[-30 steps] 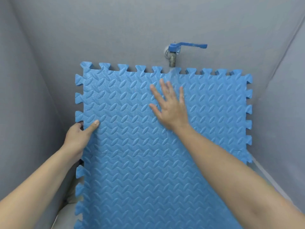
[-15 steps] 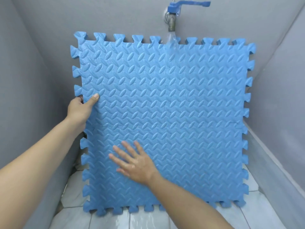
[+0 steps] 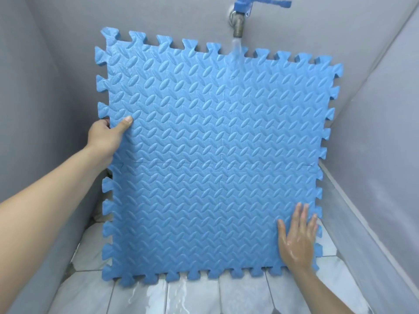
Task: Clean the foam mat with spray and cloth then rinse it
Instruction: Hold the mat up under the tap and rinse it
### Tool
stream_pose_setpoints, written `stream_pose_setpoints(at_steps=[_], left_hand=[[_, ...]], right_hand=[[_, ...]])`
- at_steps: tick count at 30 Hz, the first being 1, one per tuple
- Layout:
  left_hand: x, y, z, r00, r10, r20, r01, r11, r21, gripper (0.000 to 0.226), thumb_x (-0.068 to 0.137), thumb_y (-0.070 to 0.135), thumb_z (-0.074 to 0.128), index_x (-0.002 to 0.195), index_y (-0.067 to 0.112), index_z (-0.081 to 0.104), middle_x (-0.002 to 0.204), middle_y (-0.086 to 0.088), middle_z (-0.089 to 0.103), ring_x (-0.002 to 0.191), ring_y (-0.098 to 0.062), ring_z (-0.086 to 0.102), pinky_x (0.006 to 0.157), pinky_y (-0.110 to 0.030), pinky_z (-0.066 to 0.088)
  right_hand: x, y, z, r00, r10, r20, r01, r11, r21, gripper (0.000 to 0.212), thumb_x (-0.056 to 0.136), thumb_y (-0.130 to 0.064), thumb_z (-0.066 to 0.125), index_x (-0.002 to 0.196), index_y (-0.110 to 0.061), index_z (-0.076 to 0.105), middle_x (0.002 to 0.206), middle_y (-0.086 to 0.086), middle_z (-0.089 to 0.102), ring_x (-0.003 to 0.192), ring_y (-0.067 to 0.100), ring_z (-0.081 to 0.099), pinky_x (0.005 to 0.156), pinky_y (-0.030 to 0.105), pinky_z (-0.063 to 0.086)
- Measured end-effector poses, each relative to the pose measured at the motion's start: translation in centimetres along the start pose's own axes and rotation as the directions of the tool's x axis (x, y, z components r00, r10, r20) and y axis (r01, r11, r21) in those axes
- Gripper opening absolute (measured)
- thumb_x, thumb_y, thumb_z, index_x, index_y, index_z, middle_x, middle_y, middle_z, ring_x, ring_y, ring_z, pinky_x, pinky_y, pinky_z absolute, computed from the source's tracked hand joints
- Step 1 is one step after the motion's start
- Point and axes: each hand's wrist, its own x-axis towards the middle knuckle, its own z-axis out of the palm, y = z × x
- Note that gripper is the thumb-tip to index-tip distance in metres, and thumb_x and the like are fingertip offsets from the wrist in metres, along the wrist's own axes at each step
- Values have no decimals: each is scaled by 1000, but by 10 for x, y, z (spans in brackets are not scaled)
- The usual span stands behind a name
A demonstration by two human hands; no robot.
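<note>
Plain grey walls (image 3: 56, 41) meet in a corner. A blue-handled tap (image 3: 240, 17) is mounted high. Wet, pale floor tiles (image 3: 192, 298) lie below.

A metal tap (image 3: 239, 21) with a blue lever handle (image 3: 265, 2) is mounted on the grey wall (image 3: 158, 17). Water (image 3: 237, 47) runs from its spout. The tiled floor (image 3: 204, 295) is wet.

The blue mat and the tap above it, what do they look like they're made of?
The mat looks like soft foam with a matte finish: embossed oval pattern, thick puzzle-tooth edges, faint seams where tiles interlock. The tap has a dull grey metal spout, probably brass or steel under plating, and a blue lever that could be plastic or painted metal; the blur leaves that open.
</note>
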Motion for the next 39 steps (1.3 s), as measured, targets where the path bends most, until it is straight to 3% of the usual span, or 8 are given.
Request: stream_pose_setpoints(at_steps=[4, 6, 11, 14, 20, 25, 30, 39], left_hand=[[-3, -2, 1, 1000, 18, -25, -17, 999, 36, 51, 84, 47, 67, 122, 13, 59, 115, 4, 64, 104, -17, 61, 90, -32, 48], [-2, -1, -1, 999, 33, -30, -32, 999, 41, 50, 85, 46, 67, 121, 12, 60, 114, 3, 64, 102, -17, 61, 88, -32, 48], [0, -8, -3, 998, 62, -24, -60, 996, 69, 53, 83, 49, 67, 116, 8, 61, 116, -1, 64, 101, -19, 60, 86, -34, 47], [0, -12, -2, 997, 74, -19, -72, 994, 77, 69, 80, 56, 66, 126, 5, 57, 128, -7, 60, 114, -25, 57, 96, -40, 46], [0, -7, -2, 997, 73, -20, -70, 991, 117, 74, 81, 55, 64, 130, 1, 52, 134, -13, 56, 121, -31, 52, 99, -43, 43], [-5, -2, -4, 999, 50, -18, -48, 993, 105, 91, 74, 65, 63, 135, 1, 47, 138, -13, 52, 124, -32, 50, 101, -44, 43], [-5, 0, -2, 998, 54, -34, -50, 993, 110, 65, 82, 51, 66, 123, 0, 57, 116, -4, 61, 104, -26, 58, 86, -35, 45], [-4, -2, -1, 997, 79, -20, -77, 993, 87, 49, 84, 45, 65, 111, 4, 62, 106, -7, 67, 90, -24, 61, 79, -38, 48]], right_hand=[[77, -104, -28, 916, -397, -52, 398, 917, 11, 65, 98, -59, 20, 155, -30, 6, 163, -2, -4, 150, 24, -12, 121, 47, -4], [136, -142, -62, 883, -458, -98, 461, 887, 3, 61, 100, -54, 23, 155, -33, 6, 164, -2, -5, 150, 21, -11, 121, 44, -7], [232, -154, -145, 948, -308, -84, 308, 951, -17, 59, 102, -47, 24, 154, -36, 1, 164, -3, -10, 151, 20, -10, 122, 49, 0], [226, -178, -157, 966, -254, -55, 260, 949, 181, 62, 103, -38, 32, 156, -23, 3, 164, 1, -7, 151, 21, -6, 122, 46, 6], [212, -279, -229, 828, -302, -473, 501, 776, 382, 61, 103, -34, 35, 153, -5, 17, 162, 11, 15, 150, 18, 13, 118, 25, 8], [233, -319, -258, 889, -430, -154, 446, 890, 89, 47, 101, -44, 28, 117, -10, 58, 123, 15, 59, 120, 34, 49, 100, 39, 35], [227, -336, -238, 922, -304, -240, 340, 932, 125, 56, 100, -50, 29, 126, -5, 48, 132, 16, 44, 123, 38, 42, 100, 41, 33], [239, -334, -236, 908, -345, -237, 379, 918, 119, 54, 100, -51, 31, 125, -5, 47, 131, 14, 43, 122, 37, 40, 99, 45, 34]])
